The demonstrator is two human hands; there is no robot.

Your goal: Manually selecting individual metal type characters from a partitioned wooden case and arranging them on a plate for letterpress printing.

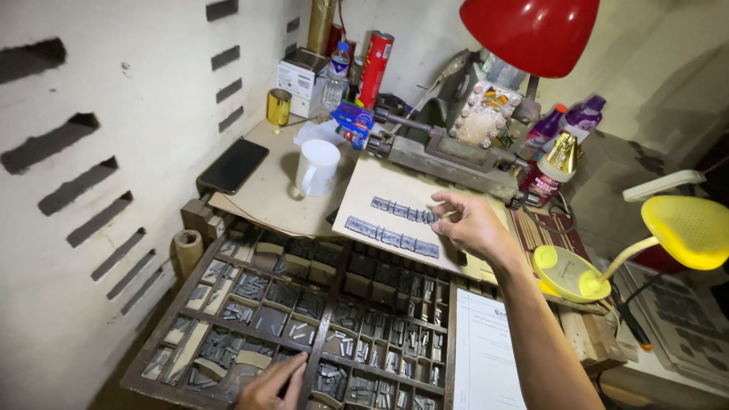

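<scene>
My right hand (pixel 472 225) hovers over a pale board (pixel 364 190), fingertips at the right end of the upper row of grey metal type pieces (pixel 404 212). A longer second row of type (pixel 391 237) lies just below it on the same board. Whether the fingers pinch a piece I cannot tell. My left hand (pixel 272 386) rests at the bottom edge of the picture on the wooden type case (pixel 326 319), fingers spread over a divider. The case's many small compartments hold grey metal type.
A white mug (pixel 317 167), black phone (pixel 233 165) and gold tin (pixel 279 106) sit on the worktop behind. A metal machine (pixel 448 156), bottles, red lamp shade (pixel 529 34) and yellow desk lamp (pixel 683 228) crowd the right. A white paper sheet (pixel 486 357) lies beside the case.
</scene>
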